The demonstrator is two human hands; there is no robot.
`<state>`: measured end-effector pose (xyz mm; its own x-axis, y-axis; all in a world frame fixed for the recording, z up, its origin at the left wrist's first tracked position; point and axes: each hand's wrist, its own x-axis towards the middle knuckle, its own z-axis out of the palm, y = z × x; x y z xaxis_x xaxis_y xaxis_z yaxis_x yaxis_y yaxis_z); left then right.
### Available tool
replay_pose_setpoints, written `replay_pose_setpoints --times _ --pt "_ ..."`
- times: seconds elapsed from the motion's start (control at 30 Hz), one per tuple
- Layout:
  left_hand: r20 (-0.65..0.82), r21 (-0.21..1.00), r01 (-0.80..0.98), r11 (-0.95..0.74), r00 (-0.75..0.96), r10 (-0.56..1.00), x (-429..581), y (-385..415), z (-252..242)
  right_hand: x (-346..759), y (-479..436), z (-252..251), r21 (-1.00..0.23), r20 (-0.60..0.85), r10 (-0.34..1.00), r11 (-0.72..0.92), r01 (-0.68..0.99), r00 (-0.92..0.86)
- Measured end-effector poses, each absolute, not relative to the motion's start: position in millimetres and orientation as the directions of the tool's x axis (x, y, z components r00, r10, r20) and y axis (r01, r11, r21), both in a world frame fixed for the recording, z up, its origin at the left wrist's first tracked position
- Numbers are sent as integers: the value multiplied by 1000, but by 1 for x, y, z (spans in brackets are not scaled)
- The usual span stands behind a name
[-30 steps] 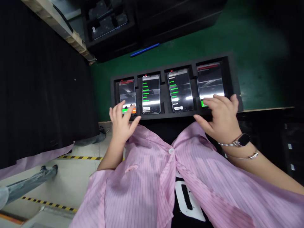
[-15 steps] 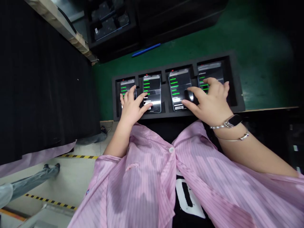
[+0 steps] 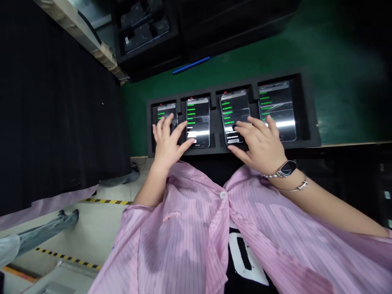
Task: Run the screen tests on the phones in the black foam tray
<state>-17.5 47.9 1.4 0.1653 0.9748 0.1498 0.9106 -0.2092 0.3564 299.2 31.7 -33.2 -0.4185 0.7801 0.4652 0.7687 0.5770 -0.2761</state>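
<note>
four phones (image 3: 198, 122) lie face up in a row, each in its own pocket of a black foam tray (image 3: 310, 139), with lit dark screens showing lines of green text.

the left hand (image 3: 167, 141) is over the two left phones. its fingers (image 3: 162, 124) are spread and slightly curved, not grasping anything, with the tips on the lower part of the leftmost phone's screen. the thumb reaches across to the lower edge of the second phone.

the right hand (image 3: 260, 143) is over the third phone. its fingers (image 3: 245, 126) are loose and open, lying across that phone's lower screen, and the outermost one reaches toward the fourth phone's lower left corner. the thumb sits low, by the tray's near edge.

a watch (image 3: 288, 168) and a thin bangle (image 3: 298, 188) circle the right wrist, and a pink striped smock (image 3: 183, 228) covers the arms and torso.

the tray rests on a green mat (image 3: 346, 90), with a blue pen (image 3: 191, 65) lying beyond it, just below a black case (image 3: 143, 36). black cloth (image 3: 61, 102) hangs at the left, and below it a co-worker's leg (image 3: 45, 228) in grey jeans stands on the floor, near yellow-and-black tape (image 3: 107, 201).
</note>
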Motion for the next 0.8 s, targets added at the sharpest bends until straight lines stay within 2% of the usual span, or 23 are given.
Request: replay_pose_setpoints --times 0.17,0.33,0.6,0.8 --pt "317 409 897 -169 35 948 -66 43 10 297 33 -32 -284 390 812 555 782 -435" --pt "269 433 896 -100 -22 963 -81 38 -9 310 33 -26 -327 395 821 545 772 -413" --pt "280 371 925 -86 -23 960 -72 33 -17 362 23 -33 -324 333 929 275 905 -162" --pt "152 343 939 -32 -22 988 -72 31 -12 373 38 -36 -419 461 882 313 852 -98"
